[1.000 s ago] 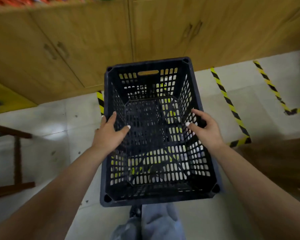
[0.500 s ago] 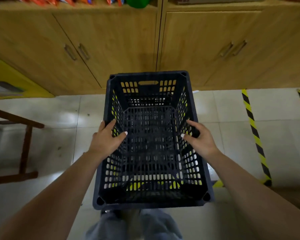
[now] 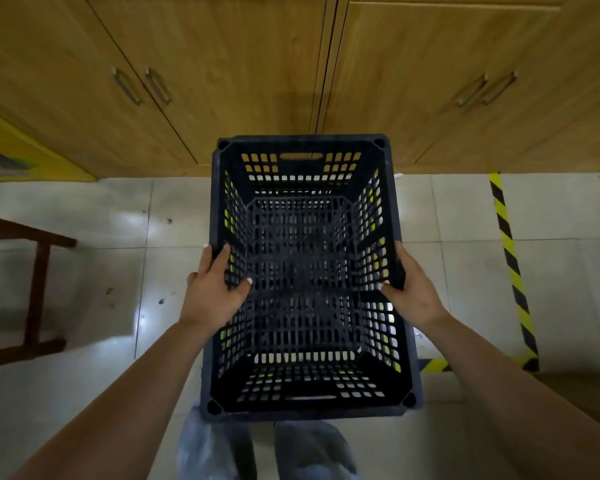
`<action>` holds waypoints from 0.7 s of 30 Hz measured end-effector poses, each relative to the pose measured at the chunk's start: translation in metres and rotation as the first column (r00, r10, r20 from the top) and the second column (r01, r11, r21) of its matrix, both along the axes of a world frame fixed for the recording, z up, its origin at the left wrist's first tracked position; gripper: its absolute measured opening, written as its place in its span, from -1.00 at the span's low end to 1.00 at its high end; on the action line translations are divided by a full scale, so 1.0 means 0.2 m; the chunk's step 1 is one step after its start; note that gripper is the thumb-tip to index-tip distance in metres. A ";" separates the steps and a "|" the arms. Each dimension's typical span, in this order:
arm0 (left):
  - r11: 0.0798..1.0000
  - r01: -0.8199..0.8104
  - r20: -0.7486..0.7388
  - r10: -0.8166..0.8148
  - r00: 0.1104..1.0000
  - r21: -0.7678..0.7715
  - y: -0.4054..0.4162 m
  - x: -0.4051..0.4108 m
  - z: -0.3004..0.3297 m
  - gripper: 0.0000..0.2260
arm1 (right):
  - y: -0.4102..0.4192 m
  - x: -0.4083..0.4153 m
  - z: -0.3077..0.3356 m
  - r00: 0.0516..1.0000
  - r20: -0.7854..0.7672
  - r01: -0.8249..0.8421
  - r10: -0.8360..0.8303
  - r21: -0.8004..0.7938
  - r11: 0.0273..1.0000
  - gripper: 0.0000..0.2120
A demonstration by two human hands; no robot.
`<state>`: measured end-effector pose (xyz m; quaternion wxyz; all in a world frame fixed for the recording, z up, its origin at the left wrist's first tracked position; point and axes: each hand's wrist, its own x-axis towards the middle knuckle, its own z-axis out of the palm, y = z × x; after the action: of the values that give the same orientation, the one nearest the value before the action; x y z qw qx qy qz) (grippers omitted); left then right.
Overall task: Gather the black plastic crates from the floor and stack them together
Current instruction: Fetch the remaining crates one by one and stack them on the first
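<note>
A black plastic crate (image 3: pixel 305 408) with slotted walls and an open top fills the middle of the head view, held above the tiled floor. My left hand (image 3: pixel 212 292) grips its left long rim, thumb inside the wall. My right hand (image 3: pixel 414 292) grips the right long rim the same way. The crate is empty. Its far short end, with a handle slot, points at the cabinets. No other crate shows in view.
Wooden cabinet doors (image 3: pixel 222 74) with metal handles run along the back. Yellow-and-black floor tape (image 3: pixel 510 258) marks the tiles at right. A dark wooden frame (image 3: pixel 35 289) stands at left. A yellow box (image 3: pixel 21 154) sits at far left. My legs (image 3: pixel 267 452) are below the crate.
The crate has swung level and square to the cabinets, which are now closer. The floor tape has shifted to the right of view. Both hands keep their grip.
</note>
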<state>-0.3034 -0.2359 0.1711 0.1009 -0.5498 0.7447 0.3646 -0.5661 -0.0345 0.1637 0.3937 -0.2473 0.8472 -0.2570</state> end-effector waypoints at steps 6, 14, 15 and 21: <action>0.994 0.001 -0.006 0.000 1.000 0.106 0.01 -0.02 0.01 -0.24 | 0.00 0.08 0.02 0.999 -0.036 0.000 0.004 0.133 0.991 -0.09; 0.931 -0.256 -0.084 0.286 0.955 0.261 -0.10 -0.07 0.00 -0.24 | -0.06 0.07 -0.01 0.972 0.146 0.183 -0.183 0.016 0.983 -0.06; 0.927 -0.263 -0.101 0.299 0.949 0.269 -0.12 -0.08 0.01 -0.21 | -0.08 0.08 0.00 0.967 0.149 0.208 -0.206 -0.003 0.978 -0.11; 0.928 -0.257 -0.167 0.308 0.937 0.268 -0.19 -0.12 0.05 -0.21 | -0.14 0.02 0.02 0.960 0.138 0.251 -0.241 -0.056 0.966 -0.16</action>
<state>-0.3275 -0.2735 0.1802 0.0357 -0.5945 0.6136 0.5184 -0.5613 -0.0624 0.1682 0.4040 -0.1368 0.8340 -0.3502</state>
